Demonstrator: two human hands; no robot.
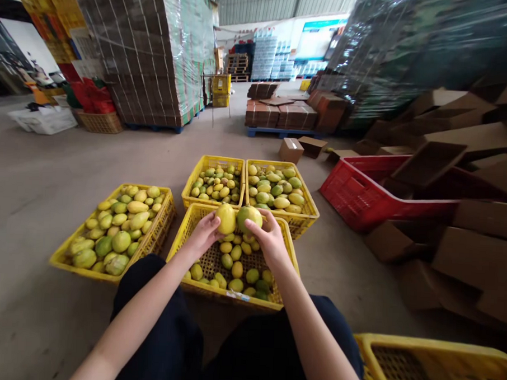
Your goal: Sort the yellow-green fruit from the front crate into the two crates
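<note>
Both my hands are raised over the far side of a yellow plastic crate (176, 247) between my knees. My left hand (204, 234) grips a yellow, lemon-like fruit (226, 218) by its side. Close beside it, my right hand (271, 239) has its thumb and fingers around a rounder, greener fruit (248, 216). Below them, several smaller yellow-green fruits (236, 269) lie scattered in the crate, with bare lattice floor showing between. Whether the two held fruits touch is hard to make out.
Fruit-filled yellow crates stand at the left (161, 231), far left (187, 178) and far right (309, 215). Another yellow crate (435, 346) is at my lower right. A red crate (354, 197) and loose cardboard boxes (477, 250) crowd the right. Wrapped pallets (137, 56) rise behind.
</note>
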